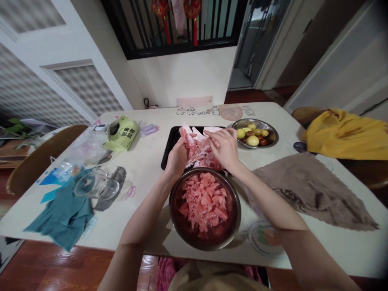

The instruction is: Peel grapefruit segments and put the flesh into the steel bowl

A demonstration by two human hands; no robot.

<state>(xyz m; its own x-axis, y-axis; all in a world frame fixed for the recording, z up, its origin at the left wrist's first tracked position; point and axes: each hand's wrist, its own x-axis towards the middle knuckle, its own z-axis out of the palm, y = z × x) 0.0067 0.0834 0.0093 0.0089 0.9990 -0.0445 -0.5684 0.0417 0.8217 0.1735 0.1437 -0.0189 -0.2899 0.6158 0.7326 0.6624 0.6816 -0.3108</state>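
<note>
My left hand (178, 157) is wrapped round a pinkish-red pomelo segment (190, 146) with pale membrane on it. Close on its right, my right hand (223, 145) has its fingers pinched together at the fruit; whether a bit of membrane is between them is too small to make out. Both hands are over a black tray (167, 150) holding pale rind and a heap of torn membrane (209, 161). Nearer to me, between my forearms, stands a steel bowl (175, 220) with many loose pieces of red pomelo flesh (206, 202).
A steel bowl of small fruit (271, 142) stands beyond my right hand. A brown cloth (321, 194) lies at right. At left are a glass pitcher (97, 186) on its side, a teal cloth (68, 212), a green visor (124, 133) and clear plastic bags (87, 145).
</note>
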